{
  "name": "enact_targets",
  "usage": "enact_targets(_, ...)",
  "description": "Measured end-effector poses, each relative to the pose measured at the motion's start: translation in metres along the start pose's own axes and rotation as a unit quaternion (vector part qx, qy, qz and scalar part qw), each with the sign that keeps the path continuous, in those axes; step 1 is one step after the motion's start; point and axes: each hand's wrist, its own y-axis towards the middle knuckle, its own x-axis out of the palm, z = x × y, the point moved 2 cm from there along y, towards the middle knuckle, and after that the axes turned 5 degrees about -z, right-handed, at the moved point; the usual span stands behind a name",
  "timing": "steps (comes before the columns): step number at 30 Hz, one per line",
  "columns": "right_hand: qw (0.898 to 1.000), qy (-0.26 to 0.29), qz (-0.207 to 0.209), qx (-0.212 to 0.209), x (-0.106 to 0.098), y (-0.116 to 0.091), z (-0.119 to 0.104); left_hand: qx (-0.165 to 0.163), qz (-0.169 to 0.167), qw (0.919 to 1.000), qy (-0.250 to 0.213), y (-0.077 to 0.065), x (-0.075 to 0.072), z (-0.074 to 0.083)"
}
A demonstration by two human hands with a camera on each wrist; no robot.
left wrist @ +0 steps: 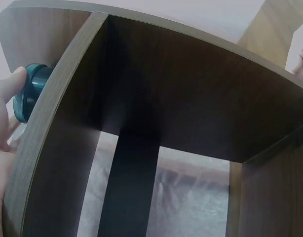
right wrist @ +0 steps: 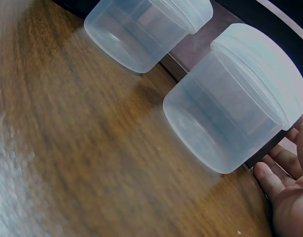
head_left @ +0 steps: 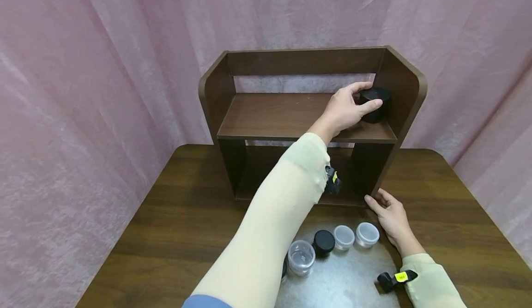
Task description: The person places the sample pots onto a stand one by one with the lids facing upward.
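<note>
My left hand (head_left: pixel 347 106) reaches onto the upper level of a brown wooden shelf (head_left: pixel 287 111). Its thumb and fingers grip a round black-lidded jar (head_left: pixel 375 103) near the right side panel. In the left wrist view the jar (left wrist: pixel 32 94) looks dark teal, and the shelf board hides part of it. Down at the table, my right hand (head_left: pixel 392 218) holds the lower front corner of the shelf's right side panel, thumb in front. Close to that hand stands a clear jar with a white lid (head_left: pixel 367 234); the right wrist view shows this clear jar (right wrist: pixel 230 103) upright.
Beside it on the table (head_left: pixel 178 234) are another white-lidded jar (head_left: pixel 343 237), a black-lidded jar (head_left: pixel 323 242) and a clear jar (head_left: pixel 301 257). My left sleeve partly hides one more dark item (head_left: pixel 284 268). A pink curtain (head_left: pixel 124 68) hangs behind the shelf.
</note>
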Motion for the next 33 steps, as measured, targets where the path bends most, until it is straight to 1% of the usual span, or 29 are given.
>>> enact_targets(4,1.0,-0.008,0.003,-0.005,0.0009,-0.0021,0.0014,0.001,-0.003,1.0,0.0,-0.0015,0.0,-0.0012)
enact_targets(8,1.0,-0.003,-0.001,-0.017,0.0019,-0.0012,0.0016,0.004,0.0,1.0,-0.002,-0.0036,-0.0017,-0.0023)
enact_targets(15,1.0,-0.016,-0.013,-0.015,0.0021,-0.0008,0.0014,0.001,-0.002,1.0,-0.008,-0.0054,-0.0013,-0.0046)
enact_targets(22,0.999,-0.007,-0.001,-0.033,0.0021,0.0012,0.0015,0.008,-0.004,0.9999,0.007,-0.0038,0.0,-0.0022)
enact_targets(27,0.999,-0.013,0.004,-0.033,0.0041,0.0016,0.0031,0.002,-0.006,0.9999,0.009,-0.0049,0.0008,-0.0027)
enact_targets(33,0.999,-0.016,0.004,-0.038,0.0055,0.0023,0.0019,0.007,-0.004,0.9998,0.016,-0.005,-0.0013,-0.0031)
